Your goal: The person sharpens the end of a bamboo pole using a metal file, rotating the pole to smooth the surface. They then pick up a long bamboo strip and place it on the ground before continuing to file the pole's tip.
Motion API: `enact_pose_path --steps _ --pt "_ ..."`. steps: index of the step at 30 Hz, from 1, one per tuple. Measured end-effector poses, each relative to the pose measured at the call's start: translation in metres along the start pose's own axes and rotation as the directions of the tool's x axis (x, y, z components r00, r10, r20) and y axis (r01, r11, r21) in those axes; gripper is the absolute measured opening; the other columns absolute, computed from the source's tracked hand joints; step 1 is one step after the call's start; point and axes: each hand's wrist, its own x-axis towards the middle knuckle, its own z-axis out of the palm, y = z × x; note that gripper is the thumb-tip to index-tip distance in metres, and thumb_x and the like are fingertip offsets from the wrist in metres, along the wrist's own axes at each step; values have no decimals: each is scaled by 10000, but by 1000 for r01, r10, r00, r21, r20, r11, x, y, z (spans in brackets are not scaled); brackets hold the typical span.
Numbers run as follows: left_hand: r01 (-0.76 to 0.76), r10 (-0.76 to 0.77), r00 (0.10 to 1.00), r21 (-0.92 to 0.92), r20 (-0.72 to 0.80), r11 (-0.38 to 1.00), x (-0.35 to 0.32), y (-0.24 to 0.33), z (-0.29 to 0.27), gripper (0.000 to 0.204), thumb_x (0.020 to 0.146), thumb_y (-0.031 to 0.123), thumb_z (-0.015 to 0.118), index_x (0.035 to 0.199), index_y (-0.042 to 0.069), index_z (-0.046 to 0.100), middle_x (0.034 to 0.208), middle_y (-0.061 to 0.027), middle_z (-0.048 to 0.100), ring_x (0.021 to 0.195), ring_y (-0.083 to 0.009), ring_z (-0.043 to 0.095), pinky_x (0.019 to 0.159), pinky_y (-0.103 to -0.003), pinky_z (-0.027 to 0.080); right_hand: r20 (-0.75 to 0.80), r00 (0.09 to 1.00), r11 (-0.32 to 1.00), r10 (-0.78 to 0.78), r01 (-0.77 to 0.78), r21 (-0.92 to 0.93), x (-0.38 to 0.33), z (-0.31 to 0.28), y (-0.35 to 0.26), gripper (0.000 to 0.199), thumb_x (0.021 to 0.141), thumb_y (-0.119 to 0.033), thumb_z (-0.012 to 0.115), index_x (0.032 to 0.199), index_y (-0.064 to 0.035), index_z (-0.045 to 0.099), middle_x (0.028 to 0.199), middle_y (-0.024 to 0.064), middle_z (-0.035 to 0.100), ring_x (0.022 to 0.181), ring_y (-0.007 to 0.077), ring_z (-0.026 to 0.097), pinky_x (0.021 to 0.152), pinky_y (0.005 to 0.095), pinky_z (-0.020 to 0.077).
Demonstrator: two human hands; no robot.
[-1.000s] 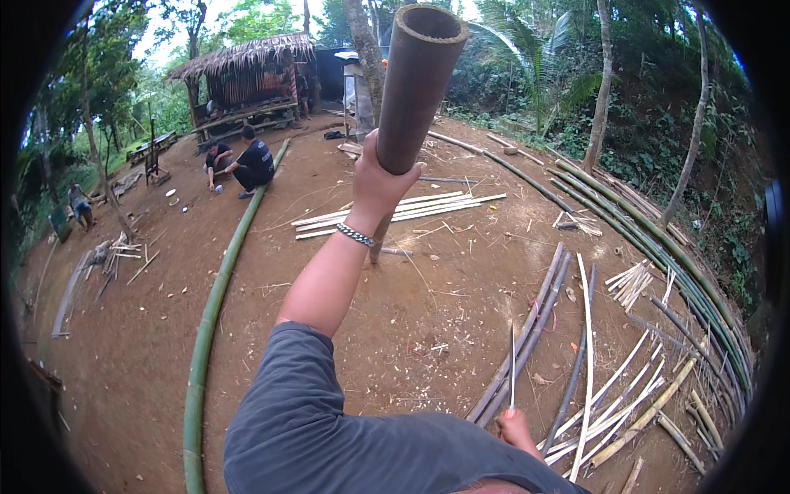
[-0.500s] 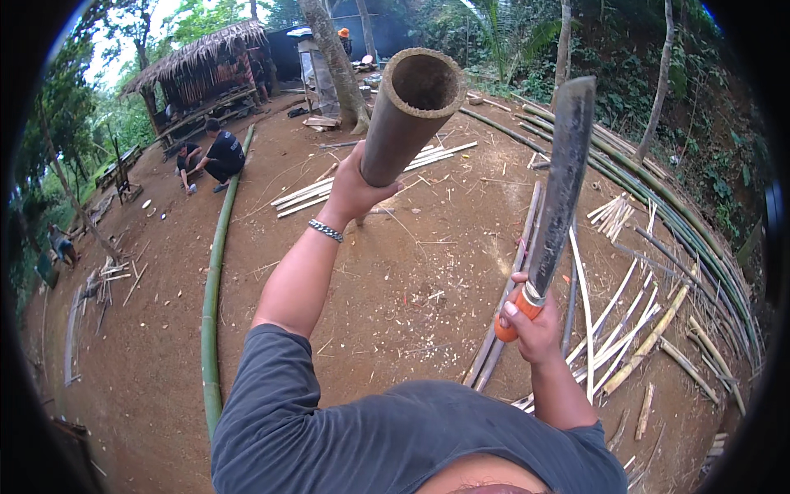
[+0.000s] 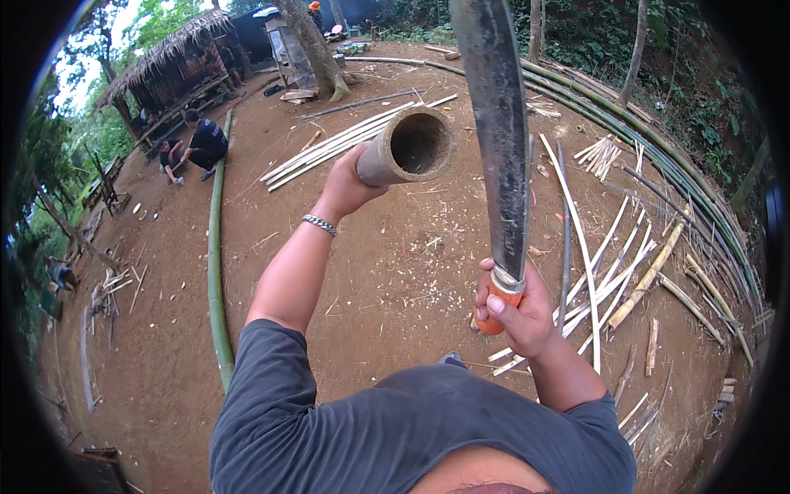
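**Bamboo tube raised, machete upright beside it**

Left hand (image 3: 344, 191) clenched around a bamboo tube (image 3: 409, 148), held out at arm's length, hollow open end turned toward the camera, round rim fully in view. Metal bracelet (image 3: 319, 224) on that wrist. Right hand (image 3: 517, 311) closed tight on the orange handle (image 3: 496, 306) of a machete (image 3: 496, 132), blade standing nearly upright and running past the top edge of the picture. Blade just right of the tube's rim, appearing close to it; whether touching, cannot tell. Tube up in the air, centre of the view, well above the dirt ground (image 3: 395, 272).

Open bare earth under and between both arms, scattered only with small chips. To the left, one long green pole (image 3: 216, 272) lying lengthwise, marking that side of the free patch. To the right, split strips (image 3: 586, 247) and short offcuts fanned across the ground, and beyond them a curved bank of long poles (image 3: 699, 214) along the slope's edge. Further ahead, a bundle of pale slats (image 3: 346, 140) near a tree trunk (image 3: 317, 49). Far left, two people (image 3: 193, 146) crouching by a thatched hut (image 3: 169, 62), well apart from the raised hands. Grey shirt (image 3: 395, 436) filling the lower edge.
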Motion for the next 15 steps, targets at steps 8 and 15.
enact_pose_path --steps 8,15 --pt "-57 55 998 -63 -36 996 -20 32 42 607 700 114 888 1242 51 623 1183 -124 697 1070 -287 678 943 -350 520 -96 989 970 114 -132 -204 -37 -2 -11 413 971 -182 670 1306 -8 502 856 -1 576 774 72 544 722 268 454" --pt "-81 79 995 -33 -66 996 -28 24 75 528 761 92 823 1246 47 621 1211 -138 686 1128 -285 665 976 -352 503 -34 986 967 164 -168 -192 -47 -39 -14 425 998 -289 646 1282 -8 501 840 10 563 759 88 537 707 284 451"
